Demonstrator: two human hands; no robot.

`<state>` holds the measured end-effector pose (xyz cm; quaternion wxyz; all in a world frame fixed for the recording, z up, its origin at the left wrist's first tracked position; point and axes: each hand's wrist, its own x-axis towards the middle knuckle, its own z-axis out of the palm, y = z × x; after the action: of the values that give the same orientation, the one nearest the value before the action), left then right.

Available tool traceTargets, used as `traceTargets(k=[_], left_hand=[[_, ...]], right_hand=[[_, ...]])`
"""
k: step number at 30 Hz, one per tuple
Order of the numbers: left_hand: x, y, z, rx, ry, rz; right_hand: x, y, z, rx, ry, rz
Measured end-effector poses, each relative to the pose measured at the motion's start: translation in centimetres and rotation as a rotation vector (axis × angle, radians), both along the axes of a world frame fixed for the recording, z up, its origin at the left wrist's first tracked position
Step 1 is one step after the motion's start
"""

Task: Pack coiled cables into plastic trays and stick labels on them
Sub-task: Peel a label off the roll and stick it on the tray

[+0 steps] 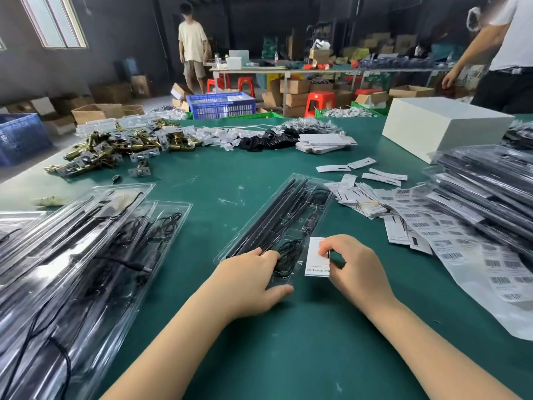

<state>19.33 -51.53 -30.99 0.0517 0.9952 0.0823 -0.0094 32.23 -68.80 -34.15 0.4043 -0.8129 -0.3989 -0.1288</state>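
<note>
While left hand [248,280] presses one tray [277,223], right hand [353,264] fingers pinching one label [315,259]

A single head-worn wide-angle view looks forward and down across the green table [202,180], close above its near edge, with the workshop floor beyond it.

White label [317,256]: "Grow Light" (partly legible)

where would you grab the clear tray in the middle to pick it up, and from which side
Grip the clear tray by its flat rim along the two long edges near its middle, coming from above. It is long, narrow and thin-walled, so one end would flex. The left hand rests on its near end; the right hand pinches a white label.
</note>
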Motion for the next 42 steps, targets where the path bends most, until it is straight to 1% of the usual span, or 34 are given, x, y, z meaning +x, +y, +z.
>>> traceTargets(k=[3, 5, 8, 10, 17, 21, 24, 26, 28, 30, 32, 36, 39, 42], left_hand=[[0.0, -0.3, -0.2, 0.104, -0.007, -0.056], [0.0, -0.3, -0.2, 0.125, -0.013, -0.062], [0.0, -0.3, -0.1, 0.140, -0.013, -0.061], [0.0, -0.3, 0.0, 0.132, -0.017, -0.054], [-0.2, -0.3, 0.5, 0.037, -0.028, -0.016], [-0.1, -0.1, 0.5, 0.010, -0.038, -0.011], [-0.1, -0.1, 0.5, -0.023, -0.054, -0.029], [0.0, 0.3, 0.7, -0.078, -0.065, -0.016], [0.1, 1.1, 1.0, -0.185, -0.065, 0.033], [0.2, 1.6, 1.0, -0.259, -0.059, 0.057], [0.3, 1.7, 0.9, -0.269, -0.054, 0.055], [0.8, 2.4, 0.9, -0.329, -0.056, 0.063], [1.1, 3.1, 0.9, -0.408, -0.049, 0.078], [1.1, 3.2, 0.6, -0.441, -0.055, 0.082]], right_hand=[[-0.5, -0.7, 0.3, -0.046, -0.159, 0.018], [-0.7, -0.8, 0.4, -0.056, -0.240, 0.041], [-1.1, -0.4, 0.4, -0.078, -0.308, 0.116], [-1.4, 0.1, 0.2, -0.081, -0.308, 0.128], [-1.2, 0.8, -0.1, -0.086, -0.194, 0.108], [-1.5, 0.6, -0.1, -0.079, -0.303, 0.123], [-1.3, 0.2, -0.3, -0.047, -0.270, 0.104], [-1.3, -0.2, -0.4, -0.048, -0.265, 0.115], [-1.2, -0.3, -0.2, -0.039, -0.305, 0.166], [-1.3, -0.3, 0.0, -0.038, -0.386, 0.203], [-1.4, -0.2, 0.1, -0.024, -0.482, 0.206], [-1.7, -0.1, 0.1, 0.050, -0.578, 0.235], [-1.5, -0.1, 0.1, 0.004, -0.637, 0.255], [-1.3, 0.6, -0.1, -0.034, -0.632, 0.225]])
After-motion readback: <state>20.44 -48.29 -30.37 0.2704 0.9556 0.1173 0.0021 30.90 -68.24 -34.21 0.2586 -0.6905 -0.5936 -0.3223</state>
